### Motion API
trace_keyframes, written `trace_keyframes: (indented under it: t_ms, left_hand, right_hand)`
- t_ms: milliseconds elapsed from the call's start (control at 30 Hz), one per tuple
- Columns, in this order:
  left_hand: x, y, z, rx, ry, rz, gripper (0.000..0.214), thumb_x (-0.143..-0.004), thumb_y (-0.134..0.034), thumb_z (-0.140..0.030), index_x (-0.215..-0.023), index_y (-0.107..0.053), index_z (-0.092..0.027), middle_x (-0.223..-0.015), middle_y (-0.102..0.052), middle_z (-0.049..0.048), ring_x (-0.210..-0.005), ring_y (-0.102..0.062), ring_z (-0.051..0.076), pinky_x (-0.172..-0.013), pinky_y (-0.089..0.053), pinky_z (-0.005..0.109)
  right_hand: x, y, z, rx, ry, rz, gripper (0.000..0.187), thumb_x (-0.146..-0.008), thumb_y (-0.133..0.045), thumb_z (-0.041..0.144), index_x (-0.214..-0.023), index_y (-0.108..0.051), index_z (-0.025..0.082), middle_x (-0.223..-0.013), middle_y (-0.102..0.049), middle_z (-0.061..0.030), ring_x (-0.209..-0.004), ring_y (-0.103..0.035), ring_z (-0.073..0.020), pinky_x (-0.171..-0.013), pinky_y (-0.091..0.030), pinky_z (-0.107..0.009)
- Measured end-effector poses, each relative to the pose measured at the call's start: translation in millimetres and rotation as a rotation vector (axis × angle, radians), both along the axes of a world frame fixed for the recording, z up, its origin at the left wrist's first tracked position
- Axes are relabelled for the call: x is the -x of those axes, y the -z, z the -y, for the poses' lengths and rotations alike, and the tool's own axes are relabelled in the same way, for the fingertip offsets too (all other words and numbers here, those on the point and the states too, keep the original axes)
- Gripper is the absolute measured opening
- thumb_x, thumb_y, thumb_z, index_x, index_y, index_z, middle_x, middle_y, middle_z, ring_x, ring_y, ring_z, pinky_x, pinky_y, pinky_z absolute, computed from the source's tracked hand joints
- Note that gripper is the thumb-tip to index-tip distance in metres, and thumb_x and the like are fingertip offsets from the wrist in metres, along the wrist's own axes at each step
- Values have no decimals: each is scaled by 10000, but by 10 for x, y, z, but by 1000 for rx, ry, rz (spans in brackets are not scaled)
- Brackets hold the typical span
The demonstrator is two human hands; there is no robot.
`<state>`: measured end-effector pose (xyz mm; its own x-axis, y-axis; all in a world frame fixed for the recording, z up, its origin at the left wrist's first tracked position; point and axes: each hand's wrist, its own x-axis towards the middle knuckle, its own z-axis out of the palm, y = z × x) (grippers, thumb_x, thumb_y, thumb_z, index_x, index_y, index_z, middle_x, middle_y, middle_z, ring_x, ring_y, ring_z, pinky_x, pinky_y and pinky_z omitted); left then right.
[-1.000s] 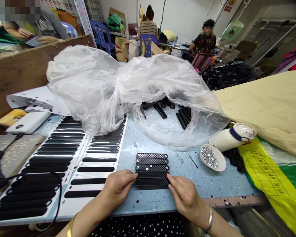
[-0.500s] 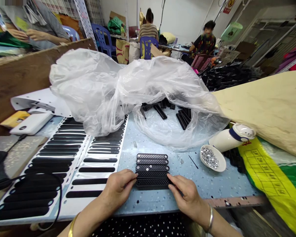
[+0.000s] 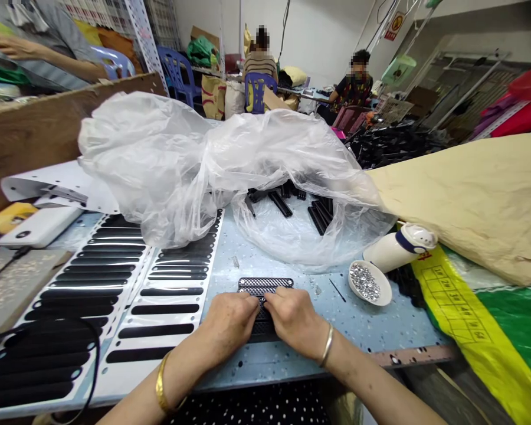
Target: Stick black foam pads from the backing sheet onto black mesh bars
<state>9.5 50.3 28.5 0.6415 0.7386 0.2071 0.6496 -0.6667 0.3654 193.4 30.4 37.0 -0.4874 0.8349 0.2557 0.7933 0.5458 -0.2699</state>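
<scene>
A row of black strips with a diamond-mesh face (image 3: 265, 283) lies on the blue speckled table before me, small metal rings at some of their ends. Over the middle of the row my left hand (image 3: 230, 321) is closed, its fingertips pinched together. From the other side my right hand (image 3: 294, 319) is closed the same way, nearly touching the left. Whatever the fingertips hold is too small or hidden to make out. Both hands cover much of the strips. To the right stands a white bowl (image 3: 384, 297) of small silver metal rings (image 3: 365, 282).
A large clear plastic bag (image 3: 265, 144) with more black strips (image 3: 281, 203) spreads behind. Sheets of black adhesive strips (image 3: 163, 310) lie left, near a cable and a white box (image 3: 39, 227). A white bottle (image 3: 392, 251) lies beyond the bowl. Other people sit farther off.
Both hands have moved inward from the strips' ends to their middle, where loose metal rings lay, and the fingertips have come together there. The view has shifted slightly.
</scene>
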Motion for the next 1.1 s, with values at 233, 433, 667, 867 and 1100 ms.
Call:
trace_keyframes:
  t_ms: [233, 433, 667, 867, 1100]
  left_hand:
    - [114, -41, 203, -1, -1, 64, 280, -942, -422, -171, -732, -607, -187, -611, -634, 21, -552, -629, 171, -514, -423, 250]
    - [184, 71, 407, 32, -26, 159, 233, -961, -434, -191, -830, -627, -186, -640, -640, 24, -574, -643, 171, -544, -472, 259]
    - [232, 89, 439, -65, -12, 247, 181, -945, -467, -173, -1063, -603, -160, -696, -667, 34, -587, -650, 182, -535, -498, 280]
    - [269, 91, 488, -190, 83, 177, 286, -956, -372, -107, -1122, -602, -140, -634, -640, 24, -502, -615, 193, -462, -472, 304]
    - [253, 139, 468, -156, 61, 229, 268, -973, -391, -135, -1097, -628, -141, -622, -639, 26, -506, -616, 175, -472, -471, 283]
  right_hand:
    - [-17, -1, 49, 64, -1, 4, 215, -905, -506, 96, -746, -630, 171, -686, -632, -30, -631, -584, -156, -575, -368, -270]
    - [-136, 0, 368, 157, 26, -87, 161, -891, -556, 117, -808, -680, 177, -686, -652, -24, -624, -615, -158, -566, -400, -262]
    - [-154, 7, 426, 132, 40, -154, 149, -888, -592, 135, -991, -701, 139, -760, -698, -55, -656, -647, -169, -596, -458, -257]
    - [-176, 26, 522, 42, -50, -72, 290, -955, -435, 102, -828, -689, 157, -606, -598, -26, -539, -536, -152, -532, -374, -262]
    - [-181, 127, 475, 71, 39, -321, 202, -939, -531, 159, -847, -711, 156, -672, -669, -30, -586, -609, -141, -554, -426, -241]
